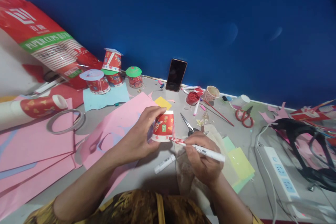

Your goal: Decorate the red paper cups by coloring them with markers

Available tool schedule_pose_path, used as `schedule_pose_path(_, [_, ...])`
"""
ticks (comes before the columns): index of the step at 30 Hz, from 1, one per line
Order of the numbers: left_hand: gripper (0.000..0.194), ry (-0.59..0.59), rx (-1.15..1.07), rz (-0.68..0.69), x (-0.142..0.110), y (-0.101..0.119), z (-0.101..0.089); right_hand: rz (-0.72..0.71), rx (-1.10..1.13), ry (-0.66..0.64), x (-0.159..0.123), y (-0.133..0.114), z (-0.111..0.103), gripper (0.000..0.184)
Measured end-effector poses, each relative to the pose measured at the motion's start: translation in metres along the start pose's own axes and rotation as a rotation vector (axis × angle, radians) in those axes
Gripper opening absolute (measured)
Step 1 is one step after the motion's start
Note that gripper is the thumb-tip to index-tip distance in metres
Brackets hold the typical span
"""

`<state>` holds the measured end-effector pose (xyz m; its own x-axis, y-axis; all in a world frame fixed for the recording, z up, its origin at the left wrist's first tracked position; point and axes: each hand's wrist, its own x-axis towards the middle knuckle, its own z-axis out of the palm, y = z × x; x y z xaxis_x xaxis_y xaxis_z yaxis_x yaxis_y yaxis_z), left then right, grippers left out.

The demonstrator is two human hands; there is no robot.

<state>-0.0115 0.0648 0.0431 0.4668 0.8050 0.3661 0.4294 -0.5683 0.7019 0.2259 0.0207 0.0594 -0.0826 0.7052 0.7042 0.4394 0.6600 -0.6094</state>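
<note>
My left hand (143,133) grips a red patterned paper cup (164,127) that stands upside down in its fingers, its white rim facing down. Red marks dot the rim. In my right hand (204,155) is a white acrylic paint marker (210,153), its red-stained tip touching the rim at the cup's lower right. A white marker cap (165,163) lies on the table below the cup. Just behind my right hand are black-handled scissors (187,123), their handles partly hidden by it. A yellow paper piece (163,103) lies behind the cup.
Decorated cups with paper tops (96,81) stand at the back left, near a paper cup bag (49,38). A phone (176,74) leans on the blue wall. Pink paper (39,143) covers the left; red scissors (244,117) and a power strip (282,178) are on the right.
</note>
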Motion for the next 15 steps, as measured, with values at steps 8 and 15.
schedule_pose_path(8, [0.094,-0.001,-0.005,0.002,-0.0010,0.0017,-0.0008,-0.004,0.005,-0.026,0.0008,0.0008,0.0012,0.019])
schedule_pose_path(15, [0.093,-0.004,0.000,0.005,-0.0013,0.0013,-0.0008,0.037,-0.003,-0.015,0.0000,0.0007,-0.0018,0.019])
